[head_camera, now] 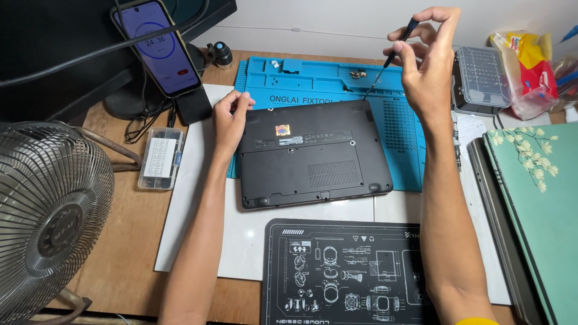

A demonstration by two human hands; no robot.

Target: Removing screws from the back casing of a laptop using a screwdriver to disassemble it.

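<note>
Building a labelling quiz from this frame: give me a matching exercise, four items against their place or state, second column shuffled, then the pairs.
Items:
1. laptop
2. screwdriver
3. phone
4. clear parts box

Places or states:
A. propped upright on a stand, screen lit
B. lying bottom side up, partly on the blue mat
C. on the wooden desk, left of the left hand
D. pinched in the right hand, tip down at the laptop's far right corner

Pairs: 1-B, 2-D, 3-A, 4-C
</note>
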